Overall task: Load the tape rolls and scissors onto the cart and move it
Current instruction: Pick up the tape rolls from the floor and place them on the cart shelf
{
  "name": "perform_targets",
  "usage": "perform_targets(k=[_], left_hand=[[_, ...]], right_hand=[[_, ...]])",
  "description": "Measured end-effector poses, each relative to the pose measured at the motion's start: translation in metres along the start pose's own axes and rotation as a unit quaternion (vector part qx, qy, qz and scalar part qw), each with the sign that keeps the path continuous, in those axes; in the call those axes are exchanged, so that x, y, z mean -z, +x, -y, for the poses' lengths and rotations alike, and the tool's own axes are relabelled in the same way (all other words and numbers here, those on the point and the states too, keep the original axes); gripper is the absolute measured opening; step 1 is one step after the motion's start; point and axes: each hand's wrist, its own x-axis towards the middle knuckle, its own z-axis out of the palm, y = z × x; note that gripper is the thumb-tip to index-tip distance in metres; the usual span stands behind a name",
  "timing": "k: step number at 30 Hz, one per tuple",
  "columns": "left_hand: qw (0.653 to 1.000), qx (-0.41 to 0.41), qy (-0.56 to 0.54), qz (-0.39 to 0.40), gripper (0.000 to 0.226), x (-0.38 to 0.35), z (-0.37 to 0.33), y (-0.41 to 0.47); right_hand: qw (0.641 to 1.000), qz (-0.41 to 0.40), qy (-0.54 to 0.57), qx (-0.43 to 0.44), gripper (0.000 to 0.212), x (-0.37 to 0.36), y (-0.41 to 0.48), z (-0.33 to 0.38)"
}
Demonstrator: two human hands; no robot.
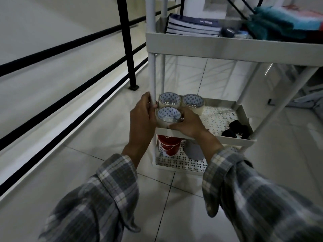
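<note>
A white three-tier cart (201, 47) stands on the tiled floor in front of me. On its middle shelf (225, 138) sit three clear tape rolls with blue-patterned cores. Two rolls (169, 100) (193, 102) stand at the back left corner. The nearest roll (168, 115) is at the front left corner, held between both hands. My left hand (142, 117) wraps the cart's front left post and touches that roll. My right hand (186, 123) grips the roll's right side over the shelf rim. Black-handled scissors (236, 131) lie at the shelf's right end.
A black metal railing (125, 41) runs along the left, close to the cart. The top shelf holds stacked notebooks (192, 25) and teal cloth (272, 20). The bottom shelf holds a red can (168, 144) and a grey object (194, 149). Pale floor tiles (104, 180) lie around the cart.
</note>
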Motion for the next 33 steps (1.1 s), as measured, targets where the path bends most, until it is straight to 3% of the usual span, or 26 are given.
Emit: perform_targets(k=[5, 12, 17, 19, 22, 25, 28, 33], left_hand=[[1.000, -0.003, 0.013, 0.001, 0.028, 0.000, 0.003, 0.000], [1.000, 0.019, 0.014, -0.017, 0.027, -0.001, -0.003, -0.002], [0.987, 0.037, 0.086, -0.129, 0.038, -0.019, -0.031, -0.027], [0.989, -0.007, 0.114, -0.099, 0.037, -0.039, -0.047, -0.048], [0.987, -0.081, 0.124, 0.068, 0.038, -0.083, -0.066, -0.078], [0.956, -0.143, 0.175, 0.185, 0.049, -0.120, -0.069, -0.101], [0.932, -0.169, 0.237, 0.215, 0.055, -0.140, -0.051, -0.113], [0.915, -0.215, 0.297, 0.169, 0.056, -0.157, -0.026, -0.117]], right_hand=[[1.000, 0.011, 0.010, -0.005, 0.056, -0.009, 0.000, -0.002], [0.999, -0.020, 0.005, 0.026, 0.066, -0.001, -0.018, -0.001], [0.959, -0.173, -0.186, 0.126, 0.028, 0.031, -0.078, -0.032], [0.941, -0.180, -0.247, 0.142, 0.020, 0.044, -0.103, -0.054], [0.937, -0.179, -0.290, 0.072, 0.014, 0.060, -0.139, -0.100], [0.931, -0.185, -0.314, -0.012, 0.016, 0.070, -0.166, -0.152], [0.917, -0.155, -0.349, -0.115, 0.029, 0.071, -0.185, -0.200], [0.912, -0.117, -0.325, -0.221, 0.045, 0.066, -0.201, -0.252]])
